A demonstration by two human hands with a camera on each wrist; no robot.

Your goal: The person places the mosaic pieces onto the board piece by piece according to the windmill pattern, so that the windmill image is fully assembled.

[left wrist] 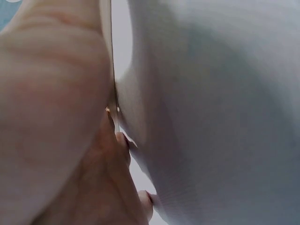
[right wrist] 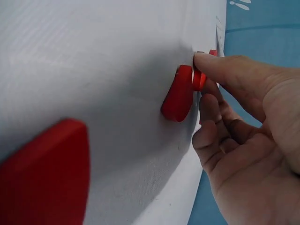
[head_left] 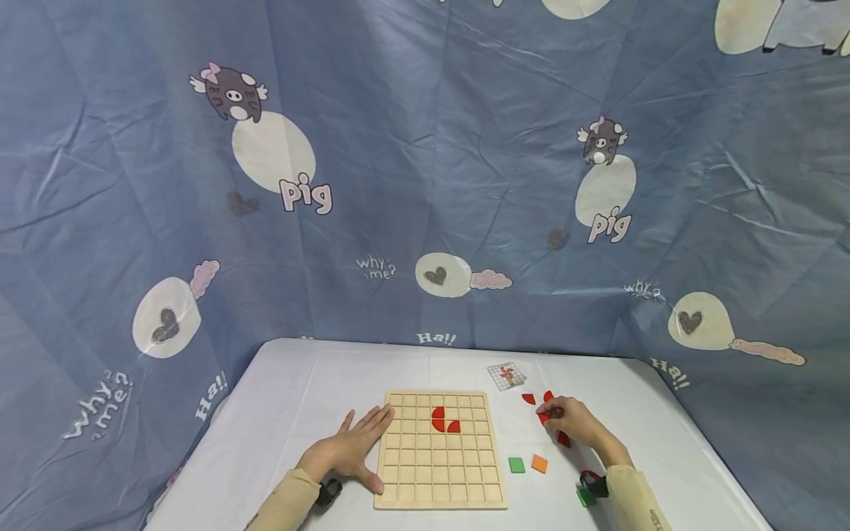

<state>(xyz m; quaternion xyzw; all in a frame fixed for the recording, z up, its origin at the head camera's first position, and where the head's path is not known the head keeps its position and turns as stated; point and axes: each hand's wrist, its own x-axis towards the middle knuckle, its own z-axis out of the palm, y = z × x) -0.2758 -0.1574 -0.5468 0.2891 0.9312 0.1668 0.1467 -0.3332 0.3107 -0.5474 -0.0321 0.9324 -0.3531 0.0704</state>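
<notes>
Sleeves (head_left: 282,507): beige
Left hand (head_left: 347,450): fingers spread, touching wooden board (head_left: 441,476)
Right hand (head_left: 572,420): pinches red piece (right wrist: 198,82) near other red pieces (head_left: 564,439)

White tbl (head_left: 319,376) — grid board (head_left: 432,473), red pcs (head_left: 528,399), grn/orange sqs (head_left: 516,465), card (head_left: 506,377)

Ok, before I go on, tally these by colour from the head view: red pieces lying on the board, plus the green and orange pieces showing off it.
Red pieces on the board: 3
Green pieces off it, one partly hidden: 2
Orange piece off it: 1
Total showing: 6
</notes>
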